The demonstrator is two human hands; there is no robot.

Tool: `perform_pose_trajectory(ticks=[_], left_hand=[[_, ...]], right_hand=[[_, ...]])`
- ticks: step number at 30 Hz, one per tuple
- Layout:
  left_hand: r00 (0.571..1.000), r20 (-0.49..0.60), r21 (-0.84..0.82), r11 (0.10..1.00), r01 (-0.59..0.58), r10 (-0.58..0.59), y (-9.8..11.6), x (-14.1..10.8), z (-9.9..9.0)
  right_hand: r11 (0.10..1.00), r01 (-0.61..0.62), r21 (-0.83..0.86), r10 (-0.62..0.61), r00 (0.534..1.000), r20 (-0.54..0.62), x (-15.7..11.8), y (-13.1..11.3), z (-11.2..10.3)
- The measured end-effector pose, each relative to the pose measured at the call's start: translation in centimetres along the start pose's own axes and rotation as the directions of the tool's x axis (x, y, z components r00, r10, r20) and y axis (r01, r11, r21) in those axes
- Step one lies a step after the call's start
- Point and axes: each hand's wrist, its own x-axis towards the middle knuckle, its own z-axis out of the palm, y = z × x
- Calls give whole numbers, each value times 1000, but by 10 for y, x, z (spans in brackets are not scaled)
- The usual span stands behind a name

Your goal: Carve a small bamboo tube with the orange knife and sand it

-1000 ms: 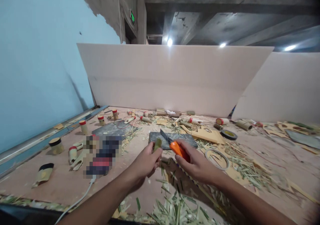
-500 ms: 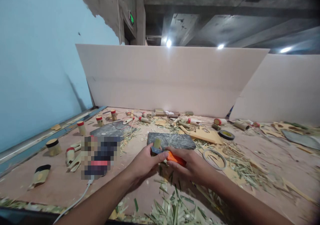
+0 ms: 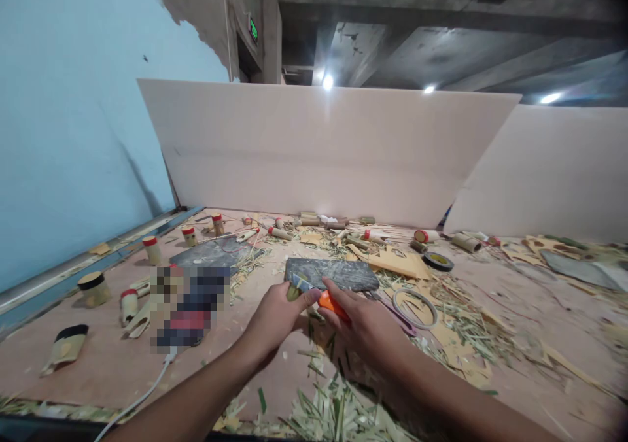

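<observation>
While the left grip [image 3: 282, 308] pinches a green piece [image 3: 293, 291], the right grip [image 3: 346, 308] clasps an orange-handled knife [image 3: 333, 305] above the counter [image 3: 245, 357].

Bare tabletop [image 3: 248, 308] lies open left of the dark slab [image 3: 333, 274]; shavings [image 3: 338, 406] clutter the near edge.

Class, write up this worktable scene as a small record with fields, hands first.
Left hand: holds a small green piece
Right hand: holds an orange-handled knife, blade at the green piece
Beyond the hands: dark flat slab
Near edge: loose green shavings
Left side: upright red-topped tubes
Right side: dark tape roll
</observation>
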Motion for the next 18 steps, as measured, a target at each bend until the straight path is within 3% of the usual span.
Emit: perform_pose_trajectory(ticks=[4, 8, 16, 18], left_hand=[[998, -55, 40, 998, 46, -43, -1, 0, -1], [995, -29, 8, 995, 101, -100, 3, -3, 2], [988, 75, -138, 980, 142, -133, 11, -2, 4], [989, 91, -167, 977, 134, -120, 11, -1, 3]], right_hand=[[988, -111, 105, 118, 991, -57, 4, -2, -1], [970, -131, 205, 143, 989, -47, 11, 7, -12], [818, -232, 527, 139, 968, 210, 11, 18, -23], [795, -234, 559, 147, 969, 197, 8, 20, -25]])
